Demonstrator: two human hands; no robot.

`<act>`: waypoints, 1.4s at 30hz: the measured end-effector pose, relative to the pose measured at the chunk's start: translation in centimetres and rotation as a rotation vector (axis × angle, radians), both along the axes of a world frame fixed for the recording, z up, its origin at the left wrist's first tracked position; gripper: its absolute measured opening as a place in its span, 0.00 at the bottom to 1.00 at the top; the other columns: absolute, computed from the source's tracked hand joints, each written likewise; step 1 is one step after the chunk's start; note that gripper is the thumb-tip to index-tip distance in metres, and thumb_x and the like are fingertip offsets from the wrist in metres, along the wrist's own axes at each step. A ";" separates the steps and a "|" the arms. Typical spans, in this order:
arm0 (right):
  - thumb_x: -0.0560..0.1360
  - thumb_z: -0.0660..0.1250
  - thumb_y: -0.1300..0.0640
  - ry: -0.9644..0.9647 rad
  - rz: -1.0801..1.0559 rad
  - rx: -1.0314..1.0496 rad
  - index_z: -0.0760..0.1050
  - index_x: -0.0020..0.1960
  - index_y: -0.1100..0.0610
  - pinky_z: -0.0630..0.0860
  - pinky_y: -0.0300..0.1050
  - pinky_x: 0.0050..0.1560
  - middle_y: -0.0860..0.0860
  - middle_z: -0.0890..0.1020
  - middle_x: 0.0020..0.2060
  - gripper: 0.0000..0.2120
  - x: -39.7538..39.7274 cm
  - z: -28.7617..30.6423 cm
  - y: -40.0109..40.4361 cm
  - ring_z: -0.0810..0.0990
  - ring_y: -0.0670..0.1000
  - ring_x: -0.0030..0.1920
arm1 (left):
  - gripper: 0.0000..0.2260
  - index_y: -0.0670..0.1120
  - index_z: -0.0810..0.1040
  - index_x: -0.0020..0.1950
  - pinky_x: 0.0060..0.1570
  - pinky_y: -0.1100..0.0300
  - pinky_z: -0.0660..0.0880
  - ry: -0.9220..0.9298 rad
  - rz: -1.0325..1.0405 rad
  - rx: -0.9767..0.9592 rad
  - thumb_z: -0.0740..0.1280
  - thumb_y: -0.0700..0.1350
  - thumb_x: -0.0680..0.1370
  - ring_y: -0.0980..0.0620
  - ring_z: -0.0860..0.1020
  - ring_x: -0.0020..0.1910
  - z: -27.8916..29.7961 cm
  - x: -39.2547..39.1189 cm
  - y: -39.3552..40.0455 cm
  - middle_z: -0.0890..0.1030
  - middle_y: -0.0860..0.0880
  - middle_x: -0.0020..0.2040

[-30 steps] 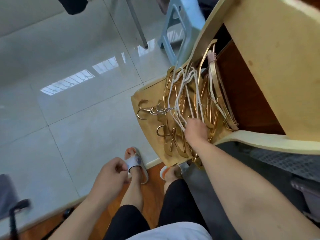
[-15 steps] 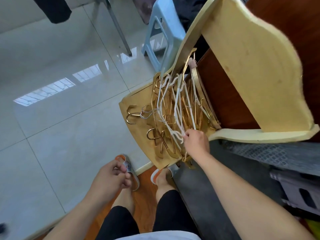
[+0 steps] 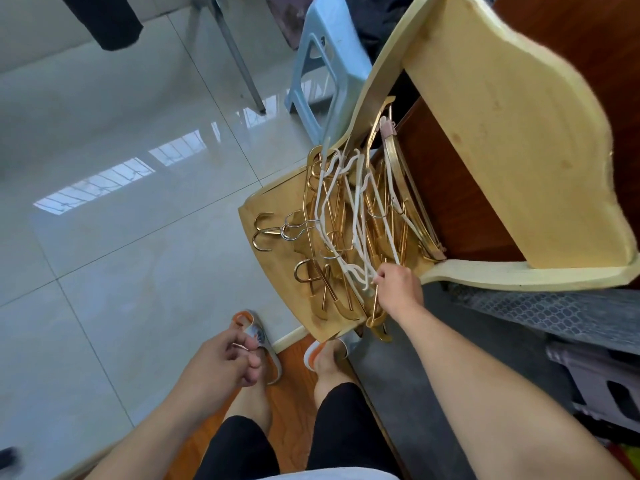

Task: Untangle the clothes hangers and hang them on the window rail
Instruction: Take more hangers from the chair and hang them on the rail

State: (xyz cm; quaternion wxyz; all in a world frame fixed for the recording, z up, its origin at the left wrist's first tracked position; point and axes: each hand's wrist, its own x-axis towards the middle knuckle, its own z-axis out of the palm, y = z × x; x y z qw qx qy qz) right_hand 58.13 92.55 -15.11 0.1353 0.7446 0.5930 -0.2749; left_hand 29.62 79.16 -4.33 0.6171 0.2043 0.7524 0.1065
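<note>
She's at the untangling: right hand [image 3: 398, 289] pinches the white hangers [image 3: 346, 216] on the chair seat [image 3: 277, 271], left hand [image 3: 225, 362] loose, empty; next she must lift them free

- A pale blue plastic stool [image 3: 325, 74] stands on the glossy grey tiled floor [image 3: 104, 271], just behind a light wooden chair [image 3: 512, 161].
- Window light reflects off the tiles in bright barred patches.
- A dark garment [image 3: 104, 22] hangs into view at top left, near a slanted metal pole [image 3: 239, 64].
- Orange-and-white slippers [image 3: 259, 341] rest on a strip of reddish wood flooring [image 3: 294, 393].
- A grey patterned mat [image 3: 554, 313] lies at right.
</note>
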 end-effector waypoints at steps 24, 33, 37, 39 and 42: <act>0.81 0.65 0.57 0.051 0.047 0.081 0.79 0.54 0.57 0.82 0.50 0.43 0.53 0.81 0.47 0.06 -6.7 -2.3 2.8 0.81 0.54 0.46 | 0.11 0.41 0.80 0.51 0.48 0.49 0.84 0.028 -0.007 -0.009 0.59 0.30 0.80 0.50 0.82 0.34 -1.3 0.2 0.0 0.84 0.43 0.37; 0.81 0.65 0.54 -0.079 -0.032 0.193 0.77 0.51 0.54 0.79 0.47 0.41 0.50 0.79 0.45 0.04 3.7 -0.9 6.6 0.79 0.50 0.43 | 0.10 0.40 0.80 0.51 0.45 0.49 0.84 0.009 -0.021 -0.048 0.60 0.30 0.80 0.48 0.82 0.34 -2.0 0.8 0.3 0.84 0.42 0.37; 0.83 0.63 0.55 -0.048 0.016 0.197 0.78 0.55 0.55 0.77 0.45 0.40 0.50 0.78 0.48 0.06 5.2 -1.5 7.9 0.78 0.50 0.45 | 0.11 0.43 0.80 0.51 0.46 0.50 0.84 0.022 -0.053 -0.058 0.60 0.31 0.81 0.48 0.83 0.36 -2.1 0.9 0.6 0.84 0.43 0.37; 0.83 0.62 0.56 -0.014 0.047 0.192 0.78 0.57 0.55 0.73 0.40 0.38 0.49 0.78 0.47 0.07 4.9 -2.0 7.6 0.77 0.49 0.46 | 0.11 0.43 0.80 0.51 0.49 0.47 0.84 0.024 -0.058 -0.059 0.60 0.32 0.80 0.47 0.83 0.36 -2.0 0.7 0.7 0.85 0.44 0.37; 0.83 0.62 0.56 -0.013 0.055 0.174 0.78 0.56 0.55 0.67 0.38 0.34 0.48 0.78 0.46 0.07 4.3 -2.6 6.4 0.76 0.49 0.44 | 0.11 0.43 0.80 0.50 0.51 0.45 0.84 0.034 -0.061 -0.067 0.60 0.32 0.80 0.46 0.83 0.37 -2.0 0.4 0.9 0.85 0.44 0.37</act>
